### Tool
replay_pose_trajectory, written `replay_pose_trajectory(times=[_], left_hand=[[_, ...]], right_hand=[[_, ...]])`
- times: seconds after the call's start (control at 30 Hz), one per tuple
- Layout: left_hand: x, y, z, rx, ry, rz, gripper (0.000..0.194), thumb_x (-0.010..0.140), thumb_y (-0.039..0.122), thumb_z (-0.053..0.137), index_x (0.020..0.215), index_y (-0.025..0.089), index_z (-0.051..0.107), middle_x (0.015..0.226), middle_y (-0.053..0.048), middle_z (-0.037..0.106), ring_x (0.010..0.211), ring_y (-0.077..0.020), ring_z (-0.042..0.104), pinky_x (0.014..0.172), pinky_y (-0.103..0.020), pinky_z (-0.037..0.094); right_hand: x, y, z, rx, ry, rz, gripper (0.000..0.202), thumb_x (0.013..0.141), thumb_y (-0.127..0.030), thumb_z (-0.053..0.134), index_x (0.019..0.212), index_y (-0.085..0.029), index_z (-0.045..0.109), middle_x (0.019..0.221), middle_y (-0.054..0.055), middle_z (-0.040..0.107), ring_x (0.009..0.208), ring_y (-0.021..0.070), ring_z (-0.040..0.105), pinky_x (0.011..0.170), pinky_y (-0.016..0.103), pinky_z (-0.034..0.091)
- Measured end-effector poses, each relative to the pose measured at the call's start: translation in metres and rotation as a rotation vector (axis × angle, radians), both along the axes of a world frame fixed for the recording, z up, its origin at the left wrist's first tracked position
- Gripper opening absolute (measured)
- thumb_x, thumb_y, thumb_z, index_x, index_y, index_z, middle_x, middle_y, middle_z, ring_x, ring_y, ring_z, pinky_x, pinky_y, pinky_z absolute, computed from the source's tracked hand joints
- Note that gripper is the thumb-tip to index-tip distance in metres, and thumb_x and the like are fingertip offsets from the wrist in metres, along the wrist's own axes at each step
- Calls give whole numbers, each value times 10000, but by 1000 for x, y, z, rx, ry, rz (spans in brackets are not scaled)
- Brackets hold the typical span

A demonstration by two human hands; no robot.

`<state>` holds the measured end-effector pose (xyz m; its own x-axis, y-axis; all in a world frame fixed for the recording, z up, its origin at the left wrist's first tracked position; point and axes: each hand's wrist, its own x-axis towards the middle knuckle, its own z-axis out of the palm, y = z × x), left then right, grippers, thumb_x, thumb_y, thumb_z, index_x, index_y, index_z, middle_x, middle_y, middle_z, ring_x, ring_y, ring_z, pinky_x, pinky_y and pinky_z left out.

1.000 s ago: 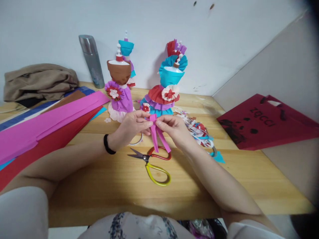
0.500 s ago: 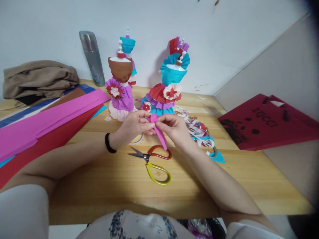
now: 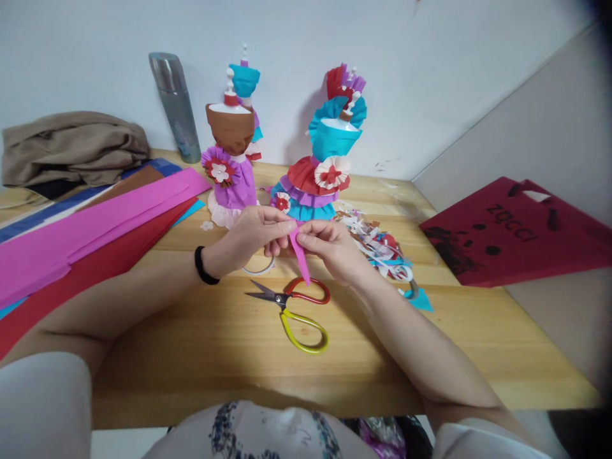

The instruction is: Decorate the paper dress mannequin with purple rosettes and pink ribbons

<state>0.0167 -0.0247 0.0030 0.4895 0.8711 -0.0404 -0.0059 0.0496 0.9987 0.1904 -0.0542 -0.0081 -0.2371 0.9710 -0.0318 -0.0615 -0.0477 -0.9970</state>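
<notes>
A narrow strip of pink crepe paper (image 3: 301, 260) is pinched between my two hands, its loose end hanging down toward me. My left hand (image 3: 255, 233) closes thumb and fingers on the strip's upper part. Close beside it, my right hand (image 3: 332, 244) grips the same strip between thumb and forefinger. Just below the hands, scissors (image 3: 280, 298) with one red and one yellow handle lie on the table with blades slightly apart. A roll of tape (image 3: 261, 268) is partly hidden under my left hand.
Mini dress forms in crepe paper, one with a brown bodice (image 3: 230, 127) and one with a blue bodice (image 3: 336, 135), stand behind. Paper scraps (image 3: 370, 239) lie right, a red bag (image 3: 521, 236) beyond. Pink sheets (image 3: 109, 223), a flask (image 3: 176, 108) and brown cloth (image 3: 76, 146) are left.
The fold at the top of the pink strip has gone behind my fingers, and its hanging end has swung slightly left. Both hands stay pinched close together. The view has shifted slightly.
</notes>
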Motion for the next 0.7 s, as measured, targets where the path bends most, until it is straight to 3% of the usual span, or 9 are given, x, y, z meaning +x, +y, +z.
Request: replay_pose_trajectory(times=[0.17,0.4,0.7], left_hand=[[-1,3,1,-36,-27,-3,212,845,228,603,666,114,614,555,-18,619,431,-75,546,409,-170,414],[-3,8,-2,-12,-22,16,193,852,216,607,692,110,631,558,-25,621,437,-73,539,419,-169,421],[-4,12,0,-68,-111,100,239,830,249,667,643,110,615,594,-37,638,463,-76,562,438,-177,441]], right_hand=[[0,-2,2,-33,43,77,370,674,-518,799,719,-184,646,674,28,680,625,161,635,643,317,518],[-2,0,-2,-1,-70,11,316,593,-396,846,711,-180,646,625,-3,672,555,137,621,548,260,497],[-3,1,-8,2,-145,-24,312,633,-432,785,714,-182,616,568,-10,641,442,115,563,429,230,423]])
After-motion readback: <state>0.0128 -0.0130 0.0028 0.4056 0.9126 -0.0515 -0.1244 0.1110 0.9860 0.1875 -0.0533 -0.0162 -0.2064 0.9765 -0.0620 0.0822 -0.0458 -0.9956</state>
